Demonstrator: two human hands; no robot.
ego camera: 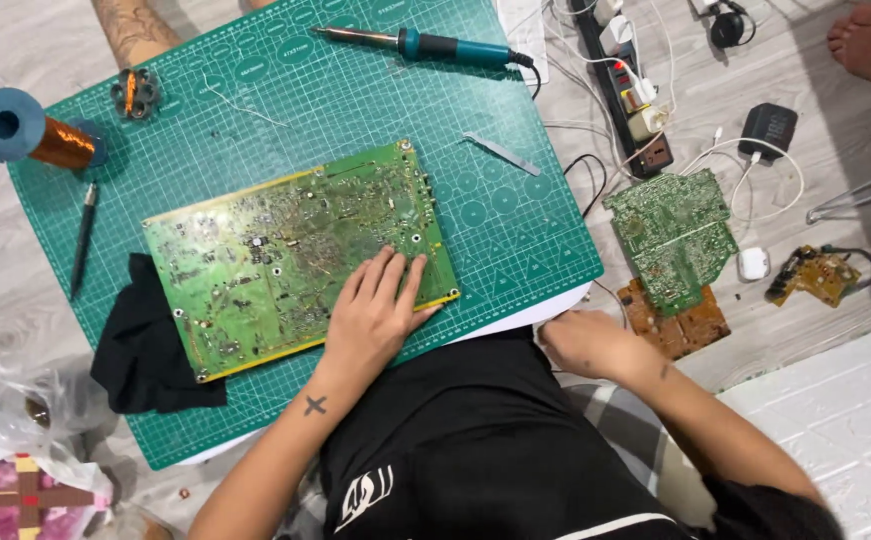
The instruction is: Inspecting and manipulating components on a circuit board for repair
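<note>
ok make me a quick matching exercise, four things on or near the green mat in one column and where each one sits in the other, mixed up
Things:
1. soldering iron
2. copper wire spool
3. black cloth
4. left hand

Places:
A. flat on the large circuit board
B. top edge of the cutting mat
C. under the board's left edge
D. mat's top left corner

Pairs: 1-B, 2-D, 3-C, 4-A

Left hand (pixel 374 318) flat, fingers spread, on the near right corner of a large green circuit board (pixel 291 260) — board lying skewed on a green cutting mat (pixel 516 215). Right hand (pixel 588 343) loosely curled just off the mat's near edge, holding nothing visible. Soldering iron (pixel 426 44) at the far edge; black cloth (pixel 146 345) tucked under the board's left side.
</note>
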